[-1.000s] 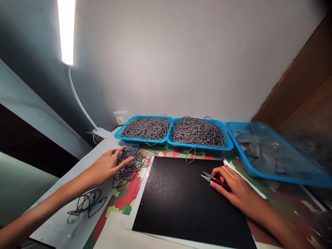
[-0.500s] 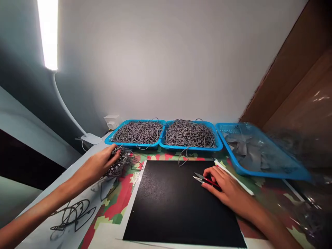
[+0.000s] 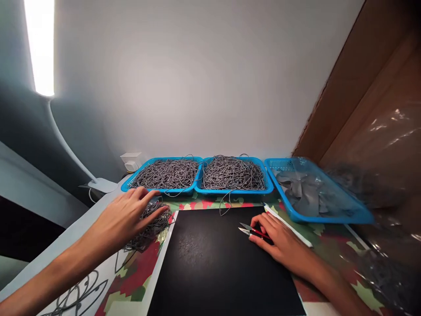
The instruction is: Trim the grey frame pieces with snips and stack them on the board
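My left hand (image 3: 126, 217) lies with spread fingers on a loose tangle of grey cords (image 3: 149, 226) at the left edge of a black mat (image 3: 210, 263). My right hand (image 3: 279, 239) rests on the mat's right side and holds red-handled thread snips (image 3: 250, 229), blades pointing left. One stray grey cord (image 3: 225, 202) hangs from the middle tray onto the mat's far edge.
Along the wall stand three blue trays: two (image 3: 136, 186) (image 3: 267, 184) heaped with grey cords, one (image 3: 358, 216) with grey fabric pieces. A white strip (image 3: 292, 228) lies beside my right hand. A desk lamp (image 3: 39, 48) arches at the left. More cords (image 3: 77, 296) lie near left.
My left hand went from gripping the cord tangle to lying flat over it. The view has drifted, so everything shifted left and down. The right hand stayed put with the snips.
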Action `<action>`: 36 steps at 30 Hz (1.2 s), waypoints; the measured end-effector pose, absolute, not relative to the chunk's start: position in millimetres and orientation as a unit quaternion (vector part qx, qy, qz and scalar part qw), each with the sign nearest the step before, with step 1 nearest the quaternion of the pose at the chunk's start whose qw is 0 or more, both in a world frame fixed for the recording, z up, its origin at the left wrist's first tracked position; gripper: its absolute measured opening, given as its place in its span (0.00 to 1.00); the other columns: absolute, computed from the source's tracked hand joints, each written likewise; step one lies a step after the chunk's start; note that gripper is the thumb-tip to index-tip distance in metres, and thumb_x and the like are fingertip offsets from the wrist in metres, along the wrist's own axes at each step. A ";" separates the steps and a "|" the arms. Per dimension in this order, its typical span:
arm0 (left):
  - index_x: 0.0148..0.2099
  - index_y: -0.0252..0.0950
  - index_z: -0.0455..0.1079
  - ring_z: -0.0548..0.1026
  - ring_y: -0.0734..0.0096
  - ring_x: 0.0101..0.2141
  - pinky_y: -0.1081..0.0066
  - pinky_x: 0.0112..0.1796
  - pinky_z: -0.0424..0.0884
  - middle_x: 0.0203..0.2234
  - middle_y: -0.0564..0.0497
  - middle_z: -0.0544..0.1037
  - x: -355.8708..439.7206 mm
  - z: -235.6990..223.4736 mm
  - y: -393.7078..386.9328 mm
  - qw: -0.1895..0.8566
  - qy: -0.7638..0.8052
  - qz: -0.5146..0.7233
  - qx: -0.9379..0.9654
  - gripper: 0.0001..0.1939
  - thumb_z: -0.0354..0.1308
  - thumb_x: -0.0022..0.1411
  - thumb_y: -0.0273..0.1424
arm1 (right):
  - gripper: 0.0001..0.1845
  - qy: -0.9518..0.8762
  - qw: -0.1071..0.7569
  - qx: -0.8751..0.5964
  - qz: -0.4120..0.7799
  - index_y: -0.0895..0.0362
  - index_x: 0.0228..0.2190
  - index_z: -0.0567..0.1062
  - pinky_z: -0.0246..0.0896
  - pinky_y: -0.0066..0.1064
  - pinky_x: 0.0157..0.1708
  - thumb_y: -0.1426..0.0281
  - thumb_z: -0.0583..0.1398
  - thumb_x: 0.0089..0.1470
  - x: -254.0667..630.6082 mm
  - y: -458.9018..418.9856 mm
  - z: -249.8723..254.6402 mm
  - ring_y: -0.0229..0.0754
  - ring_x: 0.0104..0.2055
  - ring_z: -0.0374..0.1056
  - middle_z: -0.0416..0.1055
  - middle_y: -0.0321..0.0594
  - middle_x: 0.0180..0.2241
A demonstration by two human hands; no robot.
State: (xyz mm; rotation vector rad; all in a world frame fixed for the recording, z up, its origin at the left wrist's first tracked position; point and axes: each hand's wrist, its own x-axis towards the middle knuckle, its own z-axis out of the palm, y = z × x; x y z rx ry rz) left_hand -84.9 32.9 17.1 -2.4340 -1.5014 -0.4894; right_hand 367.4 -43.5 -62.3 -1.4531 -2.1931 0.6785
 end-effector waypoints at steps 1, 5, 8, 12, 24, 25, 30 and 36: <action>0.55 0.41 0.80 0.82 0.48 0.42 0.53 0.44 0.79 0.42 0.42 0.82 -63.8 26.0 34.8 0.097 -0.495 -0.158 -0.849 0.35 0.46 0.79 0.63 | 0.08 -0.788 0.212 -0.523 0.245 0.48 0.49 0.72 0.65 0.46 0.58 0.58 0.60 0.79 367.2 -43.6 -62.5 0.50 0.51 0.71 0.74 0.37 0.49; 0.55 0.38 0.77 0.83 0.49 0.47 0.56 0.47 0.79 0.48 0.42 0.83 39.2 41.0 52.9 -0.003 -0.456 -0.150 -0.878 0.26 0.47 0.83 0.52 | 0.07 -0.788 0.217 -0.522 0.245 0.47 0.49 0.72 0.65 0.47 0.61 0.59 0.60 0.79 366.9 -43.7 -65.1 0.50 0.51 0.72 0.74 0.37 0.48; 0.48 0.37 0.79 0.85 0.51 0.45 0.61 0.43 0.78 0.44 0.43 0.85 99.8 31.7 76.2 -0.027 -0.443 -0.123 -0.888 0.22 0.56 0.81 0.50 | 0.05 -0.790 0.222 -0.519 0.239 0.47 0.49 0.72 0.64 0.50 0.65 0.60 0.61 0.78 366.9 -42.9 -67.9 0.49 0.52 0.73 0.75 0.36 0.48; 0.42 0.38 0.81 0.85 0.55 0.41 0.68 0.36 0.72 0.41 0.47 0.86 122.8 27.3 102.7 -0.059 -0.414 -0.086 -0.904 0.11 0.70 0.73 0.40 | 0.04 -0.794 0.225 -0.517 0.226 0.47 0.48 0.72 0.61 0.52 0.69 0.62 0.62 0.77 367.6 -41.8 -70.1 0.50 0.53 0.74 0.76 0.35 0.47; 0.41 0.37 0.82 0.83 0.55 0.44 0.65 0.42 0.74 0.43 0.45 0.84 114.9 39.8 122.5 -0.083 -0.337 -0.039 -0.937 0.13 0.71 0.72 0.42 | 0.03 -0.794 0.219 -0.513 0.239 0.47 0.48 0.72 0.58 0.55 0.73 0.64 0.62 0.77 367.5 -42.5 -68.2 0.50 0.54 0.73 0.75 0.36 0.47; 0.42 0.37 0.81 0.84 0.55 0.45 0.65 0.42 0.74 0.44 0.46 0.84 114.6 35.0 122.1 -0.086 -0.324 -0.040 -0.941 0.10 0.72 0.72 0.39 | 0.03 -0.795 0.220 -0.513 0.237 0.47 0.48 0.72 0.58 0.55 0.73 0.64 0.63 0.77 367.0 -42.5 -67.4 0.50 0.55 0.73 0.75 0.36 0.47; 0.41 0.41 0.84 0.85 0.65 0.42 0.70 0.41 0.75 0.43 0.50 0.86 103.5 39.7 137.2 -0.134 -0.232 -0.041 -0.962 0.06 0.68 0.74 0.33 | 0.04 -0.793 0.228 -0.516 0.231 0.47 0.48 0.72 0.57 0.53 0.75 0.64 0.64 0.76 366.8 -42.9 -66.4 0.49 0.55 0.74 0.76 0.35 0.47; 0.50 0.39 0.85 0.83 0.61 0.47 0.64 0.50 0.77 0.49 0.42 0.85 113.7 54.4 160.8 -0.106 -0.219 -0.132 -0.961 0.18 0.53 0.84 0.35 | 0.04 -0.790 0.225 -0.517 0.242 0.47 0.48 0.72 0.61 0.51 0.71 0.63 0.62 0.77 367.3 -44.1 -64.3 0.50 0.53 0.75 0.76 0.35 0.47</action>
